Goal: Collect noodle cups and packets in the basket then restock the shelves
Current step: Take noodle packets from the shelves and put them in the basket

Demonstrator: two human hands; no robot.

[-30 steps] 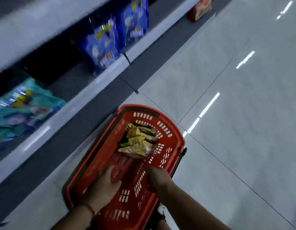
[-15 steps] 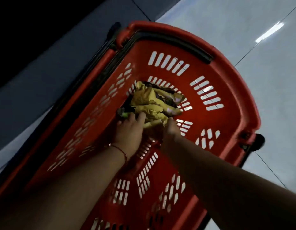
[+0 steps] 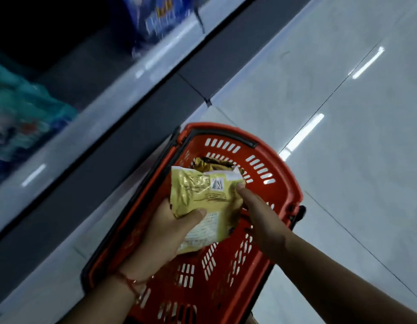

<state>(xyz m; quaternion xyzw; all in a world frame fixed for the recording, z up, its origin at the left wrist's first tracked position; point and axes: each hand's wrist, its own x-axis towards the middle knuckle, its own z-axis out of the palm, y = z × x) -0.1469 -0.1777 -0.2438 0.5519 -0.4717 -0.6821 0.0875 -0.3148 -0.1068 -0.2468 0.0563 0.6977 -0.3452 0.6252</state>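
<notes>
Evidently restocking: both hands, left hand [image 3: 165, 232] and right hand [image 3: 261, 218], fingers curled, held a noodle packet [image 3: 202, 197] above the basket [image 3: 284, 183]; next, probably, the shelf [image 3: 123, 73].

Nothing can be read with any certainty. The gold noodle packet [image 3: 198, 195] carries a small white label with a dark code and blocks of fine print on its pale lower panel, all too small and blurred to make out. The blue bag [image 3: 156, 19] on the shelf [image 3: 137, 66] shows large pale lettering, smeared beyond reading.
</notes>
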